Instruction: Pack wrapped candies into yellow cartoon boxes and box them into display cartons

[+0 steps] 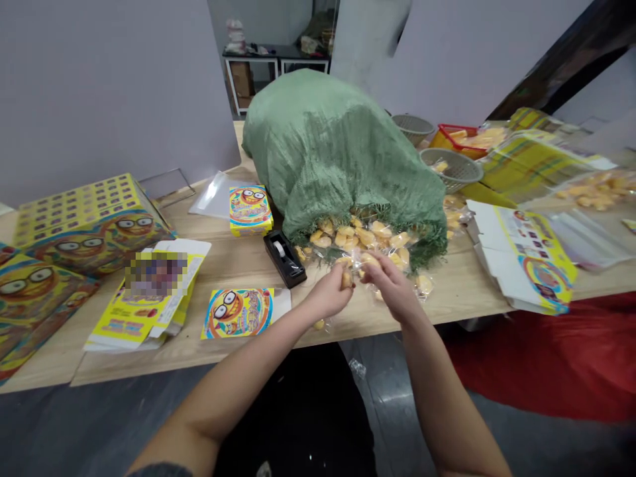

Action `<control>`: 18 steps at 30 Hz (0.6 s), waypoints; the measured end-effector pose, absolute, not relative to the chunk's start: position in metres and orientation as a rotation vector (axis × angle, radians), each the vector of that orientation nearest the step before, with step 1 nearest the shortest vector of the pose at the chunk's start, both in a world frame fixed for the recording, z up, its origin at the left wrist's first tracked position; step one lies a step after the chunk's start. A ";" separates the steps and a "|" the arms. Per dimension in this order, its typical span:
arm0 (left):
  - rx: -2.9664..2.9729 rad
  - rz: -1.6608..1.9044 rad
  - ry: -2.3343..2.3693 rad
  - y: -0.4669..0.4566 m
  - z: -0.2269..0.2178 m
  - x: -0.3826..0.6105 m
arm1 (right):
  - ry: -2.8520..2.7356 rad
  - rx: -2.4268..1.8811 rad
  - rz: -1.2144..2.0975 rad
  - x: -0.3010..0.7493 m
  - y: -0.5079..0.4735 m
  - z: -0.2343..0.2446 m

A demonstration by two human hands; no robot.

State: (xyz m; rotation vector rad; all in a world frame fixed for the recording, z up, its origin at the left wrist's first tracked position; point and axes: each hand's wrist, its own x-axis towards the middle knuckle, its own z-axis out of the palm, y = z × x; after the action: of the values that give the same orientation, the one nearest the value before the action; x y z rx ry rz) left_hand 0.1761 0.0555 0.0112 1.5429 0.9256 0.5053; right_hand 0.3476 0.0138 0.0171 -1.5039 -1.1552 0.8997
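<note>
My left hand (330,290) is closed around a small yellow piece (346,275) in clear plastic wrap. Close beside it, my right hand (393,286) pinches another wrapped yellow piece (368,266) between thumb and fingers. Both hands are at the mouth of a big green woven sack (342,139) lying on the table. Many more wrapped yellow pieces (381,229) spill from its frayed opening, some beneath my hands. What exactly the pieces are is too small to tell. A black tape dispenser (285,258) stands just left of the sack's mouth.
Left on the wooden table (189,358) are flattened yellow cartons (134,318), a printed card (238,311), a small yellow box (250,211) and large display boxes (94,228). To the right are an unfolded carton (521,258), grey baskets (452,173), a red-rimmed basket (460,147) and red cloth (541,361).
</note>
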 end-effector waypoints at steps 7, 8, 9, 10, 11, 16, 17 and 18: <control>1.274 0.412 0.893 0.052 0.017 0.122 | -1.014 -1.590 0.727 0.383 0.001 0.008; 1.440 0.437 0.932 0.051 0.017 0.123 | -0.964 -1.536 0.856 0.379 -0.001 0.004; 1.632 0.455 0.960 0.052 0.015 0.127 | -0.920 -1.485 0.946 0.373 -0.001 0.001; 1.835 0.450 0.969 0.053 0.011 0.133 | -0.876 -1.444 0.991 0.366 -0.001 -0.003; 2.038 0.408 0.962 0.055 0.006 0.142 | -0.832 -1.417 0.997 0.360 0.000 -0.006; 2.569 0.120 0.892 0.059 -0.020 0.172 | -0.935 -1.513 0.678 0.347 0.007 -0.019; 2.599 0.136 0.870 0.057 -0.021 0.168 | -1.055 -1.572 0.566 0.346 0.007 -0.022; 2.626 0.171 0.850 0.053 -0.020 0.161 | -1.194 -1.642 0.443 0.345 0.006 -0.025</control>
State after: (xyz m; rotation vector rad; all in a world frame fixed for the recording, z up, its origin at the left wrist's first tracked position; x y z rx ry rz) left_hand 0.1614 0.0525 -0.0203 2.6259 0.8498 0.1712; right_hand 0.3449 0.0059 -0.0248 -1.6421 -1.1935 0.4428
